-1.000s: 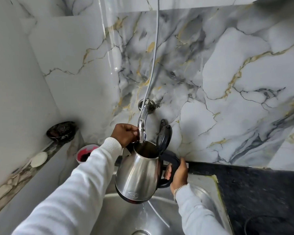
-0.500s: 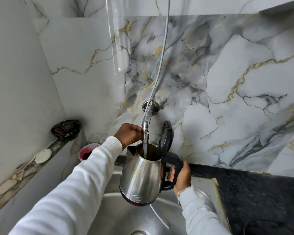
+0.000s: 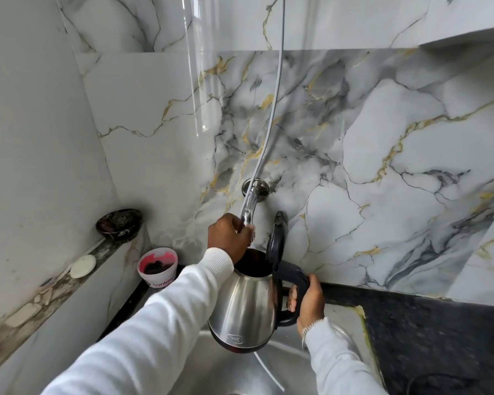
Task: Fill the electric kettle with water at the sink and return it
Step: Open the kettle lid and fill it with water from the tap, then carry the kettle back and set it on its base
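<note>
Since a moment earlier the kettle (image 3: 247, 306) had dropped a little lower and tilted its open mouth toward the left sleeve, so the spout of the tap (image 3: 248, 208) no longer hung squarely over the opening. Nearest me, the steel sink (image 3: 183, 374) lay under the kettle, which was held clear above the basin and not resting on anything. The right hand (image 3: 308, 302) was wrapped tightly round the black handle, carrying the whole weight, while the lid (image 3: 275, 243) stood hinged up just behind the mouth. The left hand (image 3: 230, 239) was closed over the tip of the tap, fingers curled round it as if turning or steering it; whether water was running at that instant I could not make out. To my eye the filling was under way but unfinished. What worried me was the misalignment: with the mouth tipped and the spout hidden under that hand, a stream could strike the rim or the lid and splash down the body onto the base, which is bad for an electric kettle. As it grew heavier, one hand on the handle might let it sag or slop. Farther back, a pink tub (image 3: 157, 266) sat in the corner, a dark bowl (image 3: 119, 225) on the ledge, and the marble wall (image 3: 368, 138) behind.
</note>
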Demonstrator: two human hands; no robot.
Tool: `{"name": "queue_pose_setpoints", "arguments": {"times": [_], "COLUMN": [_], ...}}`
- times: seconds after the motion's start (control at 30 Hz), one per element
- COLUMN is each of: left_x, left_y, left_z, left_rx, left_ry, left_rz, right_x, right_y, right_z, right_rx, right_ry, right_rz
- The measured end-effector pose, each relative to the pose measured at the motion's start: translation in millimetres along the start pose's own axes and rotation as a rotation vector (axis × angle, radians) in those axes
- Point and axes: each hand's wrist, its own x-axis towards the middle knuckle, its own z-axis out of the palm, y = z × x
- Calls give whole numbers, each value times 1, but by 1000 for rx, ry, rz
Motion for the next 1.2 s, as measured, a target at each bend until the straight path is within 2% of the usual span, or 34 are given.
{"name": "queue_pose_setpoints", "arguments": {"times": [0.1, 0.2, 0.33, 0.4, 0.6, 0.73, 0.83, 0.93, 1.03, 1.1, 1.2], "left_x": [-28, -59, -86, -99, -134, -153, -161, -171, -188, -199, -213], "left_y": [9, 11, 0, -6, -29, -30, -28, -24, -14, -6, 3], "left_z": [-7, -5, -10, -17, -39, -47, -49, -49, -42, -34, -12], "left_rx": [-297, -280, -99, 4, 449, 521, 480, 192, -224, -500, -708], "left_ry": [-28, -207, -154, -180, -193, -192, -218, -251, -290, -426, -528], "left_rz": [291, 540, 544, 555, 740, 751, 764, 669, 353, 179, 11], "right_x": [-8, -17, -37, -46, -75, -93, -102, -109, -116, -119, -126], "right_y": [-6, -12, -25, -33, -57, -64, -67, -78, -95, -104, -114], "right_z": [-6, -13, -31, -40, -56, -63, -70, -75, -88, -106, -139], "right_rx": [-36, -71, -116, -115, -128, -144, -135, -89, -54, -37, -14], "right_ry": [17, 25, 20, 19, -12, -9, -16, -12, -14, 7, 64], "right_rz": [-24, -27, -67, -83, -167, -199, -208, -229, -260, -261, -254]}}
